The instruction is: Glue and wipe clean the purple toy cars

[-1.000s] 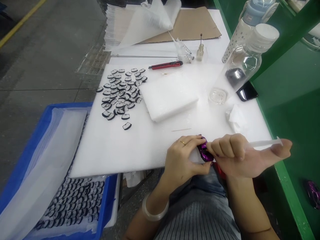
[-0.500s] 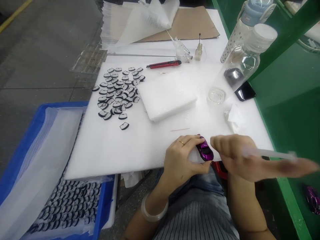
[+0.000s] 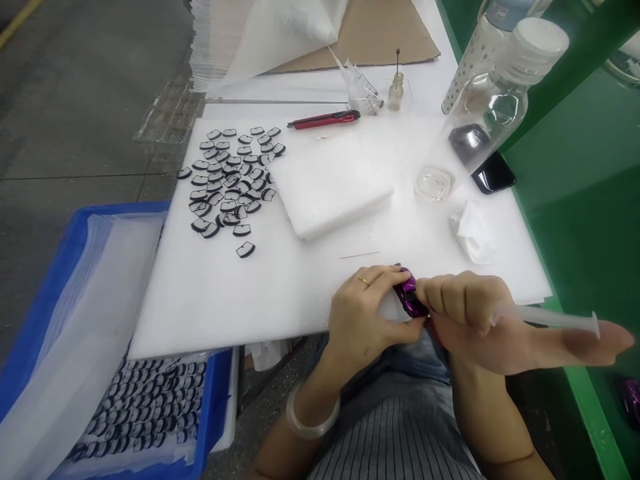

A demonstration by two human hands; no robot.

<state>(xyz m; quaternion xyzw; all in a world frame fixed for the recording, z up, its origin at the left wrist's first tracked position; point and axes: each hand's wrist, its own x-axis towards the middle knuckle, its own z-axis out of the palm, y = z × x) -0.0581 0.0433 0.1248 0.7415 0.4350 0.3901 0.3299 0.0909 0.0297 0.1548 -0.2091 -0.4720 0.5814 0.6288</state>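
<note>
My left hand (image 3: 367,310) is closed on a small purple toy car (image 3: 407,291), with fingers at its far end and the thumb at its near end, by the table's front edge. My right hand (image 3: 475,320) is wrapped round a translucent white syringe (image 3: 550,319), whose plunger end sticks out to the right beside my extended thumb. The fist is against the car's right side and covers part of it. The syringe's tip is hidden behind my fingers. A thin reddish needle-like strip (image 3: 359,255) lies on the white foam sheet just beyond the car.
Several small black-edged clear pieces (image 3: 233,177) lie scattered at left, beside a white foam block (image 3: 333,190). Behind are a red utility knife (image 3: 325,120) and a small glass vial (image 3: 395,93). A clear bottle (image 3: 490,110), phone (image 3: 494,173) and crumpled tissue (image 3: 473,233) stand right; a blue crate (image 3: 213,407) sits lower left.
My right hand has moved slightly left with the syringe and now meets the toy car, covering more of it. My left hand stays in place; the view has shifted a little.
</note>
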